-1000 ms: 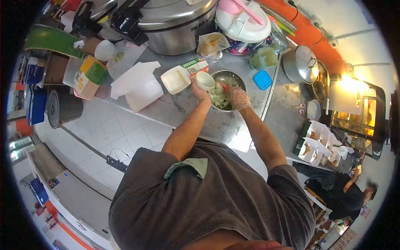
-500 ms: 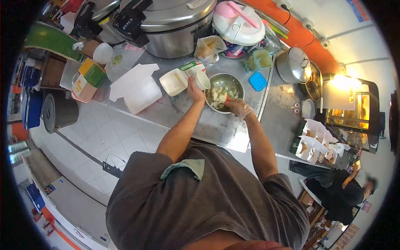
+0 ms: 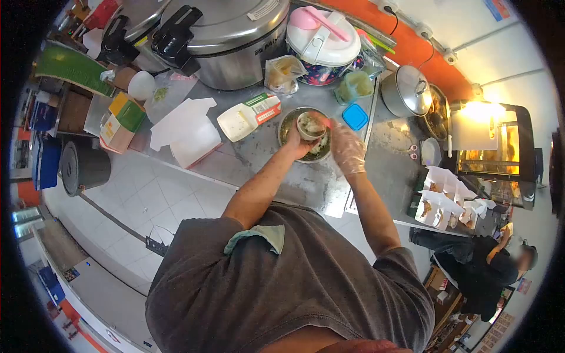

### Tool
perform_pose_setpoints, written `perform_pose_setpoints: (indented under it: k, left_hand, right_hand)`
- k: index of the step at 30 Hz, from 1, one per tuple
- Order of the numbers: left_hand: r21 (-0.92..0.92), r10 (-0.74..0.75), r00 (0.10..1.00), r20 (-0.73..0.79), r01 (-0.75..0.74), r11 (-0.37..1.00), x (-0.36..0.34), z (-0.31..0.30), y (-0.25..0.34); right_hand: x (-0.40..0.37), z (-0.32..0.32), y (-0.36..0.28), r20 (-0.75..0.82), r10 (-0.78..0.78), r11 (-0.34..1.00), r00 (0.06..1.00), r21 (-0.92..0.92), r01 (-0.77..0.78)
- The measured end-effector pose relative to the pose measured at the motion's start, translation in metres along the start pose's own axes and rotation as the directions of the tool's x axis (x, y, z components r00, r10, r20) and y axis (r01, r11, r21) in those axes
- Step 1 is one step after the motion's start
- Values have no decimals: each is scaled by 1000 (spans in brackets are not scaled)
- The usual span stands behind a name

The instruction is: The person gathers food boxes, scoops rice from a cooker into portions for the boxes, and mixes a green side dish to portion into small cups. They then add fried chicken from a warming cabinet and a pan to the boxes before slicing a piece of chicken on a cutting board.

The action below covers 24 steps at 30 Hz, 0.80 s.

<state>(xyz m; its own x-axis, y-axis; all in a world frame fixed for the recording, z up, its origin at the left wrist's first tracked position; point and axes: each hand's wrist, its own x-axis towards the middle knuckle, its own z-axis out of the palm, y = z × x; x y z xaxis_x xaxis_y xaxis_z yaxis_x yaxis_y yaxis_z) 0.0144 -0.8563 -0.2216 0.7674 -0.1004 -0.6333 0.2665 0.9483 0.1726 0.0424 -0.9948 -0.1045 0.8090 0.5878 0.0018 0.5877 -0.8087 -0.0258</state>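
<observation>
My left hand [image 3: 296, 146] is wrapped round a small white cup [image 3: 302, 135], held over a metal bowl [image 3: 282, 136]. Inside the cup is a pale food flecked with green, which looks like rice. In my right hand [image 3: 348, 149], covered by a clear plastic glove, is a red spoon [image 3: 325, 122]; its end is at the cup's rim and its handle is mostly hidden by my fingers. More of the same pale food [image 3: 318, 150] lies in the bowl, partly hidden beneath the cup and my left hand.
An open food carton [image 3: 236, 122] and a white box [image 3: 189, 132] lie left of the bowl. Behind stand large steel cookers [image 3: 229, 65] and a white-lidded container [image 3: 325, 47]. A blue lid [image 3: 355, 117] lies to the right. A person [image 3: 491, 262] is at far right.
The cup has moved right, from beside the bowl to over it, and food now shows in it. My right hand has lifted the red spoon from the bowl to the cup.
</observation>
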Motion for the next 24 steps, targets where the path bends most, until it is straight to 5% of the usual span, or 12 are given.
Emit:
perform_pose_setpoints:
  k: [1,2,3,5,6,9,13,17,18,19,21,24]
  left_hand:
    - [-1,-16,997,71,16,1000,2,-6,2]
    - [-2,-14,998,67,15,1000,-1,-7,4]
    - [8,-11,999,43,11,1000,-3,-7,5]
    - [22,-5,1000,23,4,1000,-7,-5,8]
    - [101,21,999,28,-24,995,-10,-4,9]
    - [153,115,983,144,-137,979,7,-14,10]
    - [214,75,984,161,-109,971,-17,-31,28]
    - [150,580,807,-112,-563,813,-22,-57,43]
    - [213,727,659,-192,-695,687,-23,-64,42]
    - [214,727,659,-195,-695,687,-20,-67,37]
    - [-4,713,546,-440,-795,607,-4,-69,21]
    - [-149,703,595,-389,-794,590,1,-49,4]
  right_hand:
    - [3,0,8,-14,85,993,996,86,-84]
    - [4,0,16,-152,113,885,982,464,-30]
    - [2,2,23,-150,112,885,982,466,-30]
    - [1,-1,29,393,-11,605,920,735,-306]
    - [1,-7,19,543,-6,680,840,618,-395]
    - [-9,30,10,322,-170,641,931,754,-144]
    - [9,30,23,366,-234,731,901,677,-85]
    - [27,32,46,225,-243,783,944,620,54]
    - [29,37,36,252,-115,955,961,294,37]
    - [30,41,30,225,14,997,974,-72,3]
    - [16,59,27,264,40,999,964,8,-44]
    - [-10,118,35,231,-53,993,971,110,28]
